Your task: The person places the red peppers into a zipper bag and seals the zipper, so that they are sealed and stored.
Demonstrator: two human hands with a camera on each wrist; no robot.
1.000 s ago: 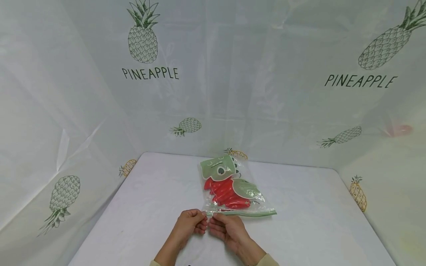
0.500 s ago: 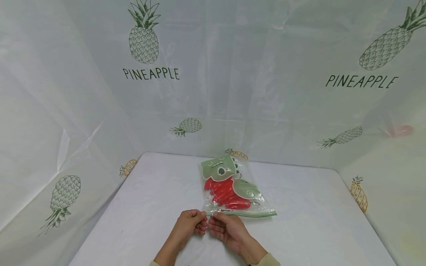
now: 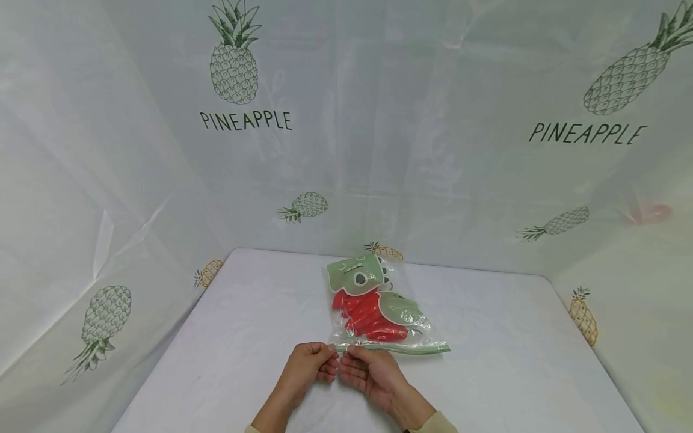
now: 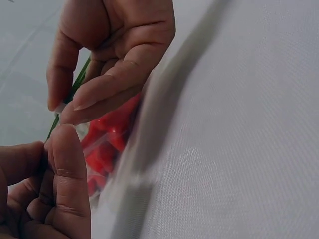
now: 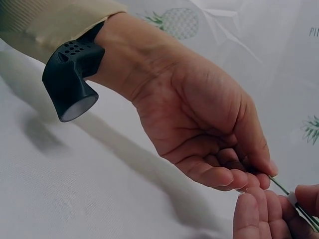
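Observation:
A clear zip bag (image 3: 354,273) with a green cartoon creature printed on it lies on the white table. Glossy red pieces (image 3: 373,322) show through its plastic. Along the bag's near edge runs a green zip strip (image 3: 417,349). My left hand (image 3: 311,364) pinches the left end of this strip between thumb and finger. Just beside it, my right hand (image 3: 373,373) pinches the strip at a small white slider (image 5: 292,198), with its thumb on top. The other fingers of both hands are bent below the strip, fingertips close together. In the right wrist view, part of the right hand is cut off.
Behind the bag, the white table (image 3: 487,331) ends at a hanging sheet (image 3: 406,150) printed with pineapples. The sheet also closes in the left and right sides. A dark wrist camera (image 5: 72,79) sits on the left wrist by a beige sleeve (image 5: 55,25).

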